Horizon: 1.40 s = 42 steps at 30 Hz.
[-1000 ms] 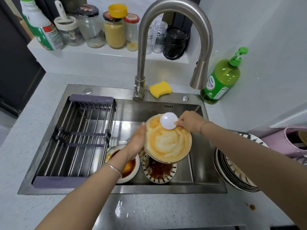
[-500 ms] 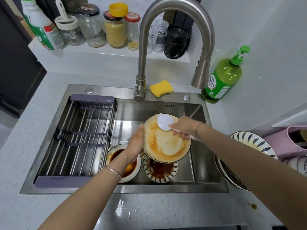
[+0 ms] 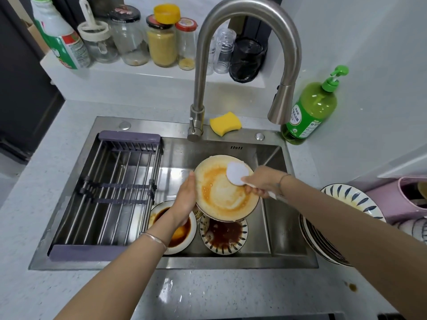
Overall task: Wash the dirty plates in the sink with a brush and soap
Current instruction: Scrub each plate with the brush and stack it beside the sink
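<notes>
My left hand [image 3: 186, 202] grips the left rim of a pale plate [image 3: 221, 195] smeared with orange sauce and tilts it over the steel sink [image 3: 277, 227]. My right hand [image 3: 263, 181] holds the handle of a white round-headed brush [image 3: 236, 173], whose head presses on the plate's upper right. Under the held plate lie two more dirty dishes: a white one [image 3: 179, 236] with brown and orange sauce, and a striped-rim one [image 3: 223, 236] with dark sauce. A green soap pump bottle [image 3: 310, 109] stands on the counter right of the faucet.
A curved steel faucet [image 3: 245, 21] arches over the sink. A yellow sponge [image 3: 225, 123] lies on the sink's back ledge. A purple-framed drying rack [image 3: 111, 195] fills the sink's left half. Stacked striped plates [image 3: 346, 209] sit on the right counter. Jars line the back shelf.
The brush has swept from the plate's top centre to its upper right. A cleaner pale swirl now shows in the orange sauce. The left hand keeps holding the rim.
</notes>
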Each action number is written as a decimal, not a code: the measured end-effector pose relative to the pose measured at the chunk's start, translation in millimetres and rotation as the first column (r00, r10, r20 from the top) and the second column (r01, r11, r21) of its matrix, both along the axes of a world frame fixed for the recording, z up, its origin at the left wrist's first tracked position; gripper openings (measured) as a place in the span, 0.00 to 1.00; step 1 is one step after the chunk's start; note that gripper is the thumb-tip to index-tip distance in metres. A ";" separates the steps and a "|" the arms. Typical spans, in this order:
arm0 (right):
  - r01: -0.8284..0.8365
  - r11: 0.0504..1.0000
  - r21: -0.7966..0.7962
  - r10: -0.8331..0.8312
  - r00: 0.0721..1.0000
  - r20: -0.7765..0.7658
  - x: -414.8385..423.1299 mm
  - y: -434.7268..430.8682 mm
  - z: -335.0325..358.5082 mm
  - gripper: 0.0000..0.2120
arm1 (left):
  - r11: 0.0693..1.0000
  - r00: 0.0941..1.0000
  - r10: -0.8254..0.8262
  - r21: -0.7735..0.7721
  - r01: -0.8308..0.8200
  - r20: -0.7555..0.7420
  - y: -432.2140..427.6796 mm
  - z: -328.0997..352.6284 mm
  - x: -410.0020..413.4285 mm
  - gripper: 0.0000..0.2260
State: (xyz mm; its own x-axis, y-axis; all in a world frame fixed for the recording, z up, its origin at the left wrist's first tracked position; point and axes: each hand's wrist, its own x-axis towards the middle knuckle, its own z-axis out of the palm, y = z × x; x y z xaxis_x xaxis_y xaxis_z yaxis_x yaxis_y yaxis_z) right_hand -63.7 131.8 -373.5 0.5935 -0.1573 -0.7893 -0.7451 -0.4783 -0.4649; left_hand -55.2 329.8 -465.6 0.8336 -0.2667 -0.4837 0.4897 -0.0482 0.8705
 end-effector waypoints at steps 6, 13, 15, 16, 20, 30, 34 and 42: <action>-0.161 0.972 0.172 0.186 0.973 -0.139 -15.8 42.8 -13.2 0.17 | 1.000 0.999 0.016 0.022 -0.015 -0.048 -2.6 -6.6 2.8 0.30; 0.410 0.828 0.383 -0.422 0.905 -0.057 16.5 64.8 -23.6 0.18 | 0.995 0.990 0.014 -0.096 -0.027 -0.137 -15.6 -8.9 -7.2 0.28; 0.385 0.815 0.434 -0.368 0.921 -0.125 14.9 71.5 -23.6 0.17 | 0.992 0.990 0.024 -0.118 -0.041 -0.142 -16.8 -6.5 -6.8 0.28; 0.322 0.838 0.441 -0.275 0.947 -0.168 12.9 73.1 -22.0 0.17 | 0.991 0.988 0.041 -0.122 -0.060 -0.151 -15.3 -5.5 -6.1 0.28; -0.068 0.918 0.390 0.193 0.937 -0.292 6.6 61.0 -11.6 0.18 | 0.993 0.992 0.075 -0.078 -0.083 -0.100 0.0 -5.4 1.4 0.31; -0.287 0.849 -0.443 0.423 0.872 0.247 3.7 -4.1 -4.8 0.16 | 0.993 0.994 -0.084 0.093 0.078 0.063 24.4 4.4 7.8 0.32; 0.055 0.991 -0.126 0.039 0.766 0.642 -14.6 -11.9 -20.0 0.17 | 0.988 0.989 -0.126 0.095 0.119 0.075 25.3 1.3 10.9 0.36; 0.348 0.863 0.367 -0.446 0.866 0.226 -38.8 -10.8 -30.8 0.14 | 0.996 0.996 -0.075 0.046 0.077 -0.054 23.5 -1.4 14.8 0.35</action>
